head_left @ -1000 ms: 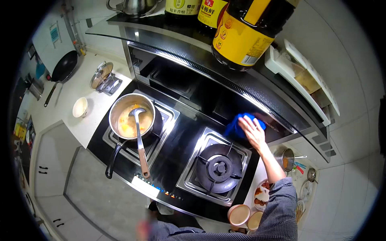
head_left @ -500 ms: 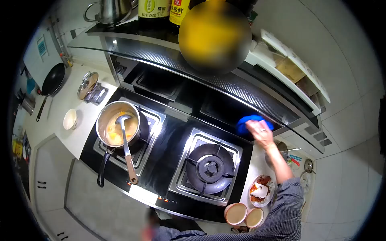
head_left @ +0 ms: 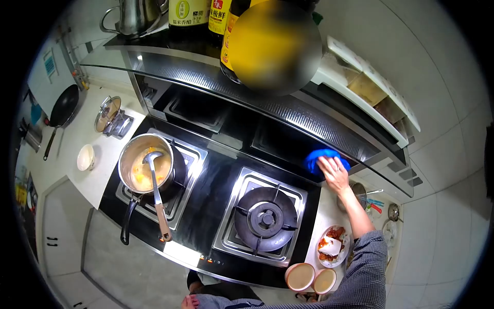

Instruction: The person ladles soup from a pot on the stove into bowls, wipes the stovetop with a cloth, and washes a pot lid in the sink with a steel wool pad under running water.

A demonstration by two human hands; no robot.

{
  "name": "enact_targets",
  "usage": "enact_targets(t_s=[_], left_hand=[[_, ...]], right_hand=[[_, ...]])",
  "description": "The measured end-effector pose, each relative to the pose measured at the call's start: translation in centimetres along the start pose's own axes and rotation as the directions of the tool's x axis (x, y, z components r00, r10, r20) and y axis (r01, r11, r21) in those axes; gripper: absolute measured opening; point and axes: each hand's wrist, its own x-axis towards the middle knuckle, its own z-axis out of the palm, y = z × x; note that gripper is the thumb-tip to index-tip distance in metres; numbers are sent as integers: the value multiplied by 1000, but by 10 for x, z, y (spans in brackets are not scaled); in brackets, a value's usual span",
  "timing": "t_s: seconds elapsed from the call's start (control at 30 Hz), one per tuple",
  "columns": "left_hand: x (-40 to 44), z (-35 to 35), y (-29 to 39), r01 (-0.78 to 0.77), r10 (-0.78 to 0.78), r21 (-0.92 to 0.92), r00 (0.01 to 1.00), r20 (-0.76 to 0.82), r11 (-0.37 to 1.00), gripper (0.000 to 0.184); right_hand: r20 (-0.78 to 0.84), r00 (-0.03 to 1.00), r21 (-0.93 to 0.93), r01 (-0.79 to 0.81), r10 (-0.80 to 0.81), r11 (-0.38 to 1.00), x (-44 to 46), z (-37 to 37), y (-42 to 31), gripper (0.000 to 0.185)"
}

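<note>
My right hand (head_left: 334, 174) presses a bunched blue cloth (head_left: 320, 160) against the dark panel at the right rear of the stove, fingers over the cloth. That arm reaches past the right-hand burner (head_left: 266, 218), which holds no pot. At the bottom edge my left hand (head_left: 190, 302) shows only in part, low in front of the stove; whether it is open or closed is unclear. On the left burner stands a steel pot (head_left: 125, 164) of yellowish soup, with a ladle (head_left: 156, 186) resting in it and its handle over the rim.
A plate of reddish food (head_left: 337, 242) and two round containers (head_left: 300, 277) stand on the right counter. To the left are a small bowl (head_left: 86, 157), a glass lid (head_left: 107, 114) and a black frying pan (head_left: 65, 104). Above the hood (head_left: 195, 77) stand sauce bottles (head_left: 189, 13) and a steel jug (head_left: 136, 18).
The blue cloth and my right hand have shifted slightly in place at the panel. The left hand shows more clearly at the bottom edge. The whole view has tilted slightly.
</note>
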Motion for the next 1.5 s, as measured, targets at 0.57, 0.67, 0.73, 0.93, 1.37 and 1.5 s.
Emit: enact_targets(t_s=[0.57,0.67,0.73,0.93,1.37,1.5], left_hand=[[-20,36,15,-57,145,418,972,-183,907,40],[-23,32,16,-64,154,394,967,-202,917,40],[-20,34,22,-78,176,417,964,-201,906,39],[-22,20,33,-133,225,393,954,-199,910,38],[-60,167,182,-575,703,777,663,259,257,10],[-57,191,193,-662,658,749,569,493,12,11]], right_hand=[[-110,963,67,-239,245,969,91,28,-56,40],[-193,955,76,-212,223,974,198,22,-88,39],[-275,935,16,-228,223,974,264,16,-114,38],[96,942,254,290,-323,923,264,110,-194,50],[381,924,922,-376,44,-92,177,-35,-364,59],[416,907,873,-417,-62,-251,131,-111,-423,48]])
